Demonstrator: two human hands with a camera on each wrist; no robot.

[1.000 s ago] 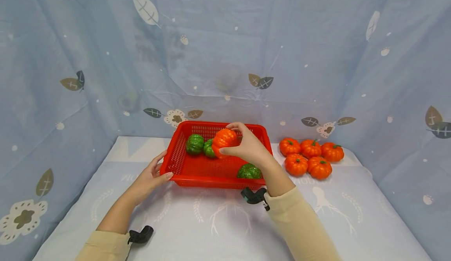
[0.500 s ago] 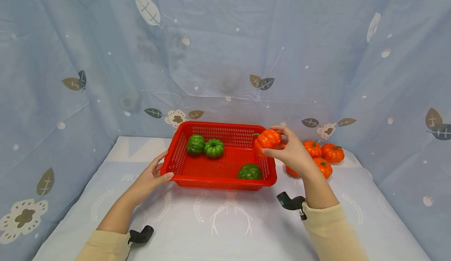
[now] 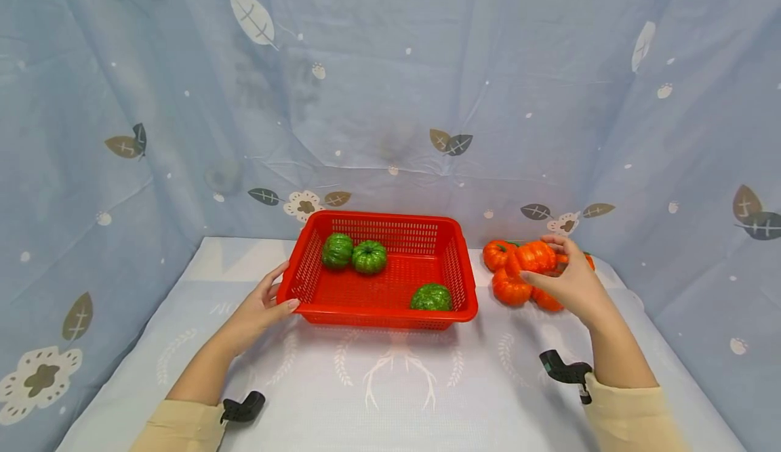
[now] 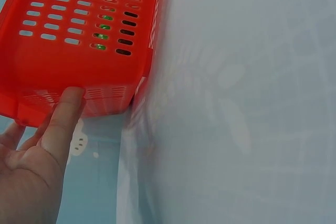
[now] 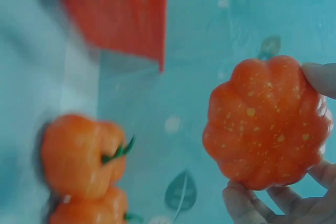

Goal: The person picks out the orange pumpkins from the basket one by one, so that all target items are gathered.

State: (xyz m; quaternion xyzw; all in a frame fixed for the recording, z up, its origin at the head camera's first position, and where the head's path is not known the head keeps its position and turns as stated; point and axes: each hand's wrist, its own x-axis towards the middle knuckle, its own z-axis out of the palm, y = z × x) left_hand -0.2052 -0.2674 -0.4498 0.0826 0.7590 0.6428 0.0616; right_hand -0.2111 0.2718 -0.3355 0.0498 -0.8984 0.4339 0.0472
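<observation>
My right hand holds an orange mini pumpkin between thumb and fingers, over a group of similar orange pumpkins right of the basket. The right wrist view shows the held pumpkin from its speckled, ribbed side, with the fingertips at its edge. My left hand grips the front left corner of a red plastic basket, thumb at the front and fingers along the left side. In the basket lie two green pumpkins at the back left and a green one at the front right.
A white patterned cloth covers the table. Behind and at both sides hangs a blue curtain with leaf and flower prints. The group of orange pumpkins sits near the back right, close to the curtain.
My right hand has carried the orange pumpkin from above the basket rightwards, out past its right rim, to over the other orange pumpkins. The left hand and the basket stay in place.
</observation>
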